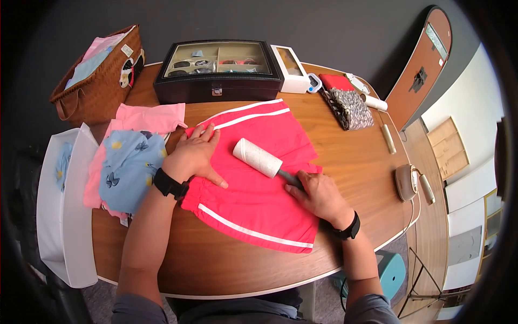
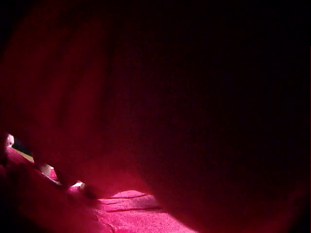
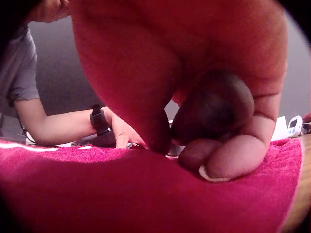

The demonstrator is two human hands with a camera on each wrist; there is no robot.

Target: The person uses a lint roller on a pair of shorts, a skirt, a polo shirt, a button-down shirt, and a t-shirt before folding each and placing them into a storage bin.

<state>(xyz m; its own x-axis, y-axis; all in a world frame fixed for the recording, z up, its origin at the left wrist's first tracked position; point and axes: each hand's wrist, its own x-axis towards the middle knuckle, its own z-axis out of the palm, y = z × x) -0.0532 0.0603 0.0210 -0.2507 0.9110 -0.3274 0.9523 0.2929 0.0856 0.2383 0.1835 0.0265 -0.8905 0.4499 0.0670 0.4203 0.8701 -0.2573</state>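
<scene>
Red shorts with white side stripes (image 1: 253, 216) lie spread on the table. The left hand (image 1: 195, 155) rests on them near the waistband, fingers spread, thumb toward the middle. In the right hand (image 1: 319, 197) is the dark handle of a lint roller (image 1: 258, 157), whose white cylinder lies over the middle of the shorts. The right wrist view shows fingers curled round the handle end (image 3: 214, 104), just above the red cloth (image 3: 121, 194). The left wrist view is mostly dark, with a lit patch of red cloth (image 2: 141, 208) at the bottom.
Blue and pink clothes (image 1: 129, 167) lie left of the shorts, beside a white bin (image 1: 59, 227) and a wicker basket (image 1: 102, 92). Behind stand a black glasses case (image 1: 216, 89) and a white box (image 1: 294, 83). Patterned cloth (image 1: 350, 109) and a steamer (image 1: 406, 182) are on the right.
</scene>
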